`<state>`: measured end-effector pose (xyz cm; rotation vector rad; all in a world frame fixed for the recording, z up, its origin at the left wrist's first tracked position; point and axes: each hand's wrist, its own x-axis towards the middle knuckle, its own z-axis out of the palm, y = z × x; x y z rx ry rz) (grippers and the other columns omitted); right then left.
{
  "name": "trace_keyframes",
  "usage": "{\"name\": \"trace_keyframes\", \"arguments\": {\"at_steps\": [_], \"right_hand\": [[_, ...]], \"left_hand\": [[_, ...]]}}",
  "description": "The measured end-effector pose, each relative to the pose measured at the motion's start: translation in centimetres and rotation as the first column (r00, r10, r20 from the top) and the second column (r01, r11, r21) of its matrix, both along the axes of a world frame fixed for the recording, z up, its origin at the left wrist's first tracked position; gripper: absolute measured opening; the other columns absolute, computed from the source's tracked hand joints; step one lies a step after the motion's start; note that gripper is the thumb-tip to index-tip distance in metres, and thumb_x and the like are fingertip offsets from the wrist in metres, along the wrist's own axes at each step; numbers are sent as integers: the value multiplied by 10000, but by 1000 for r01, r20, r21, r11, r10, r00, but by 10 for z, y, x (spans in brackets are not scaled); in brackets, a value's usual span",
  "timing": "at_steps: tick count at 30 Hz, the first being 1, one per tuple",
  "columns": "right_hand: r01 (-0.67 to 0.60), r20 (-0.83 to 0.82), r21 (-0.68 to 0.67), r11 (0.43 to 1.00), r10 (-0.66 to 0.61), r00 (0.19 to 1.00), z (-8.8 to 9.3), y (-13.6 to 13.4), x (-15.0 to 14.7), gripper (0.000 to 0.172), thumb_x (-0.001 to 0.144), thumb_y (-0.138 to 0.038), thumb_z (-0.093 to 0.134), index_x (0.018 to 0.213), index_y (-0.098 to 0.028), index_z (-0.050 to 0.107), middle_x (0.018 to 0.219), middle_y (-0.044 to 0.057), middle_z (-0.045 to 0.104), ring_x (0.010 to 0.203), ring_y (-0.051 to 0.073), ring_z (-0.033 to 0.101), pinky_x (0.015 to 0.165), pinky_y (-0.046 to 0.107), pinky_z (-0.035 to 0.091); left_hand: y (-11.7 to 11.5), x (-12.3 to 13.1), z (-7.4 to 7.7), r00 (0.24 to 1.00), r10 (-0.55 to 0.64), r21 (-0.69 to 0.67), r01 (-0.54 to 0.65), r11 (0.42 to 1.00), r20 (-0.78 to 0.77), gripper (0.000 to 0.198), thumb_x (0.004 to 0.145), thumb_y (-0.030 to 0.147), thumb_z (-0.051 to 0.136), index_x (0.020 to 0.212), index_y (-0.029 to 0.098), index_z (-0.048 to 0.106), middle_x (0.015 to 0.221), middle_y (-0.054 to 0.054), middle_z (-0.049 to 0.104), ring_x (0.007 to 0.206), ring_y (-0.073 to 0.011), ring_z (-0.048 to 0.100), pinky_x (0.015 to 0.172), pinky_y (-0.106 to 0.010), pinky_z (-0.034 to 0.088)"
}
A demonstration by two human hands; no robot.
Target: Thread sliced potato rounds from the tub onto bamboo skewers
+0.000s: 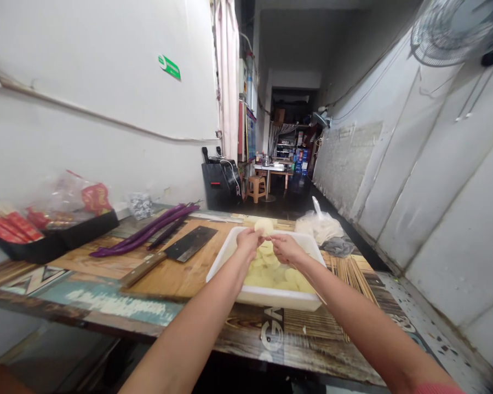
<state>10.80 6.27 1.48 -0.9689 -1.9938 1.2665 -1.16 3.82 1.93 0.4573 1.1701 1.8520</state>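
My left hand (pixel 248 241) pinches a round, pale yellow potato slice (pixel 264 225) above the far part of a white plastic tub (pixel 225 249). My right hand (pixel 286 247) closes on a thin bamboo skewer, whose tip meets the slice near my left fingertips. Most of the skewer is hidden by my hand and forearm. Below both hands, many potato slices (pixel 267 273) lie in cloudy liquid in the tub. Just right of the tub, a bundle of bamboo skewers (pixel 353 276) is spread on the table.
Left of the tub, a cleaver (pixel 193 244) lies on a wooden cutting board (pixel 197 273). Long purple eggplants (pixel 143 232) rest beyond it. A black tray (pixel 88 230) with red packets stands far left. Plastic bags (pixel 320 225) sit behind the tub on the right.
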Motion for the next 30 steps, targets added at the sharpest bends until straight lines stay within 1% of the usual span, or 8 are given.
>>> {"name": "trace_keyframes", "arguments": {"at_steps": [3, 9, 17, 23, 25, 27, 29, 30], "right_hand": [[-18, -60, -17, 1000, 17, 998, 4, -2, 1, 322, 787, -350, 413, 923, -127, 601, 406, -112, 254, 331, 53, 179, 359, 188, 179], [-12, -144, 29, 1000, 16, 989, 6, -2, 0, 216, 697, -352, 530, 661, -148, 593, 419, -77, 354, 410, 60, 280, 414, 197, 194], [-152, -185, -168, 974, 120, 975, 7, -6, 5, 285, 731, -422, 507, 809, -153, 561, 412, -120, 246, 341, 41, 143, 357, 191, 115], [-331, -290, -465, 821, 212, 933, 14, 0, 9, 218, 770, -286, 487, 919, -143, 558, 426, -131, 197, 329, 40, 108, 336, 176, 95], [-324, -271, -481, 814, 213, 939, 15, 1, 10, 205, 775, -243, 457, 915, -136, 561, 438, -127, 190, 336, 42, 94, 338, 178, 99], [-259, -190, -381, 887, 199, 961, 13, 1, 9, 221, 785, -245, 431, 921, -135, 566, 449, -119, 207, 340, 46, 119, 344, 181, 122], [-143, -50, -122, 982, 138, 989, 9, -1, 8, 244, 804, -281, 406, 895, -138, 582, 448, -104, 242, 351, 56, 177, 362, 189, 162], [-90, 13, 30, 995, 90, 996, 6, -2, 7, 246, 806, -296, 405, 842, -142, 593, 448, -92, 268, 367, 62, 215, 379, 194, 185]], "left_hand": [[-1, -2, 2, 993, -7, 19, 5, 1000, 120, 155, 688, 20, 618, 622, 117, 517, 533, -25, 570, 466, -95, 555, 537, -219, 485], [4, -11, 2, 947, -68, -32, 82, 996, 314, 85, 754, 46, 549, 686, 95, 536, 526, -35, 550, 428, -86, 513, 388, -154, 389], [6, -20, 3, 902, -164, -56, 202, 978, 401, 123, 771, 57, 506, 661, 113, 511, 508, -14, 498, 410, -81, 470, 351, -151, 352], [8, -14, 1, 954, -47, -79, 73, 994, 296, 120, 739, 27, 568, 682, 118, 515, 546, 4, 506, 394, -46, 434, 371, -140, 354], [8, -12, 0, 965, -18, -81, 40, 996, 260, 130, 727, 20, 583, 688, 124, 515, 554, 7, 510, 404, -52, 450, 384, -147, 370], [8, -11, 0, 970, -2, -90, 24, 996, 241, 131, 728, 14, 577, 693, 124, 514, 563, 1, 520, 419, -61, 470, 397, -155, 388], [8, -12, 0, 971, 6, -106, 20, 994, 240, 123, 731, 10, 568, 700, 117, 518, 567, -6, 524, 426, -66, 480, 402, -161, 400], [9, -12, -1, 970, 8, -116, 21, 993, 244, 118, 731, 8, 565, 703, 114, 520, 566, -8, 523, 426, -67, 479, 401, -161, 400]]}}
